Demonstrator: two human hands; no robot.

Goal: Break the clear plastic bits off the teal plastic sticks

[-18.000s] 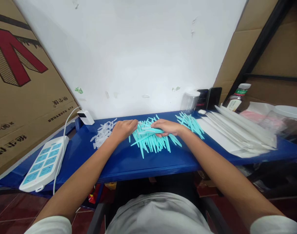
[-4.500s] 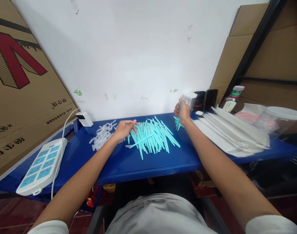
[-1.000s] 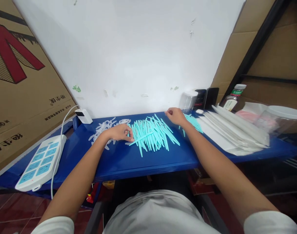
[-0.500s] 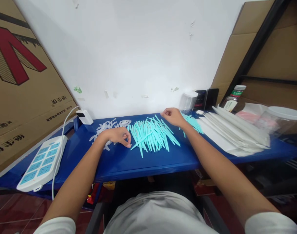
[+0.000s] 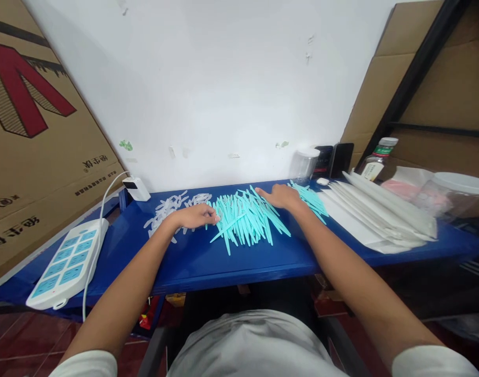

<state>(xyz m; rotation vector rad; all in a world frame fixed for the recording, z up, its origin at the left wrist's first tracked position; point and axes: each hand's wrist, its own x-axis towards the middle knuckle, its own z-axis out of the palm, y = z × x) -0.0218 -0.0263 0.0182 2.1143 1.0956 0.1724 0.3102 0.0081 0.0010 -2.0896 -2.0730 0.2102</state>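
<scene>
A heap of thin turquoise plastic sticks (image 5: pixel 245 220) lies in the middle of the blue table (image 5: pixel 223 262). My left hand (image 5: pixel 196 215) rests at the heap's left edge, fingers stretched toward the sticks, nothing held. My right hand (image 5: pixel 280 196) lies flat at the heap's far right corner, fingers extended onto the sticks. A smaller bunch of turquoise sticks (image 5: pixel 312 196) lies just right of that hand. A pile of clear plastic pieces (image 5: pixel 168 209) sits behind my left hand.
A stack of white sheets (image 5: pixel 380 214) fills the table's right part. A clear jar (image 5: pixel 304 163), two dark phones (image 5: pixel 335 157) and a bottle (image 5: pixel 376 159) stand at the back right. A white power strip (image 5: pixel 66 264) and charger (image 5: pixel 134 188) lie left. Cardboard boxes (image 5: pixel 35 146) flank both sides.
My left hand opened from a pinch and slid right to the heap's edge. My right hand opened from a loose fist and dropped flat onto the sticks.
</scene>
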